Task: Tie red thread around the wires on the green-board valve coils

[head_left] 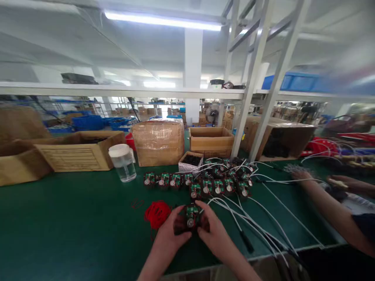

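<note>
Between both hands, just above the green table, is a small black housing with a green circuit board and a round silvery part at its near end. My left hand grips its left side, thumb at the near edge. On the opposite side my right hand has its fingers curled round the housing. A white cable runs off beside the right hand. Left of my left hand lies a bundle of red wire. Several similar circuit-board units stand in rows just beyond the hands.
White cables spread over the table's right side. A clear jar stands back left, near cardboard boxes and a small box of black parts. At right, a co-worker's arms reach over the table. Metal posts rise behind.
</note>
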{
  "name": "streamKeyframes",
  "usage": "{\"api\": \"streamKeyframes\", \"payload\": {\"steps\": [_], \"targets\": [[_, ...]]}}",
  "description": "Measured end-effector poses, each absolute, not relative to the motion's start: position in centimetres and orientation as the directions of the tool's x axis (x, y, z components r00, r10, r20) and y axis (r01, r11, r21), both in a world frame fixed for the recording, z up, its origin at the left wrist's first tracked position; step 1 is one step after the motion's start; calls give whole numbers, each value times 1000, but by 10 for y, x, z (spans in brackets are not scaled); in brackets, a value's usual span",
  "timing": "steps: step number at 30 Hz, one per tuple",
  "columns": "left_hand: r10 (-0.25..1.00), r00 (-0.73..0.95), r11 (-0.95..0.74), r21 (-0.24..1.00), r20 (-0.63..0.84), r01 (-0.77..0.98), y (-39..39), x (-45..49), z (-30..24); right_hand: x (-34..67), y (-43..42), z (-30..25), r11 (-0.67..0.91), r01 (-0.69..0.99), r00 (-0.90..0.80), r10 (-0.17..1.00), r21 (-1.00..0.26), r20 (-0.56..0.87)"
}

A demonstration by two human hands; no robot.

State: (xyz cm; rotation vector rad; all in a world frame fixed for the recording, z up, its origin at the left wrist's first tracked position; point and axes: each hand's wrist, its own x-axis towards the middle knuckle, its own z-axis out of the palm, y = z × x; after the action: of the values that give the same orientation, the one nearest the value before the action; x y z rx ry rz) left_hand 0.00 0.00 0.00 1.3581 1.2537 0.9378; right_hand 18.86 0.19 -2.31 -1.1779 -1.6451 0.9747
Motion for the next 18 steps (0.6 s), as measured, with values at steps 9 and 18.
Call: {"api": "streamKeyframes", "payload": {"steps": [9,18], "targets": [[994,96,30,977,-51,210,3,4,-1,187,1,-27,247,248,-170,963,-937,209],[987,147,39,979,-70,202,7,-3,-16,225,37,14,322,396,-176,946,-860,274]]}}
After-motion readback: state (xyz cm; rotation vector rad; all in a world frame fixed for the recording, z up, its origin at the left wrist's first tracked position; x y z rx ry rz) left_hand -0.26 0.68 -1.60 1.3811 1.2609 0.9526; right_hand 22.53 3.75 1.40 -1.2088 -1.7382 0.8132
